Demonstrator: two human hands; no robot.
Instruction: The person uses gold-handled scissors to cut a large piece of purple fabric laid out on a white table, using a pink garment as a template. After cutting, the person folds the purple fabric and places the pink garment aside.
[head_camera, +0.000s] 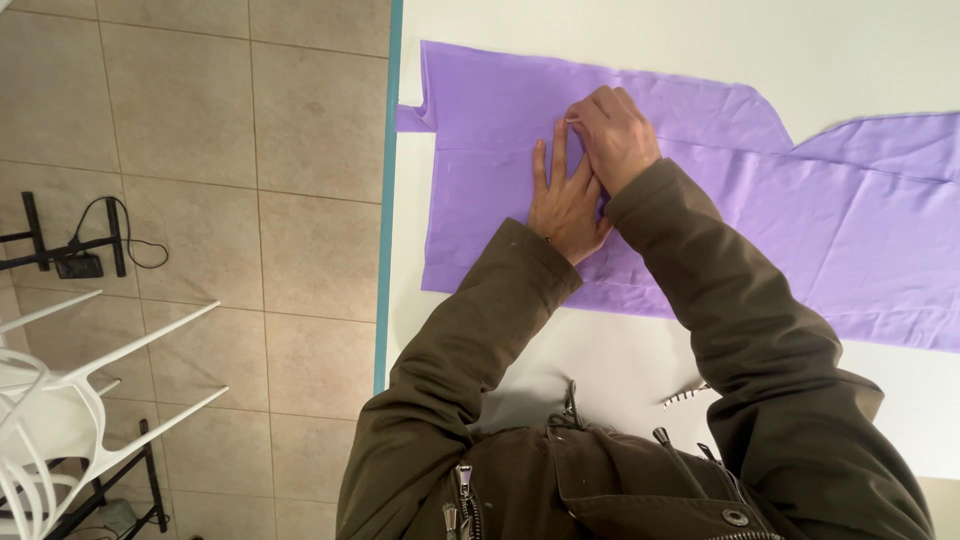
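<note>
Both hands (590, 170) flat on purple fabric (800, 230) atop white table (620, 360)

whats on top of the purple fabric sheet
On the purple fabric sheet, the left hand lies flat, while the right hand pinches something small and pale. The white table lies underneath; hands hide cloth below them.

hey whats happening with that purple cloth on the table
A person in a dark olive jacket leans over a white table with purple fabric spread flat on it. The left hand presses flat on the cloth, fingers spread. The right hand is beside it, fingertips pinched at a spot on the fabric; what they pinch is too small to tell.
</note>
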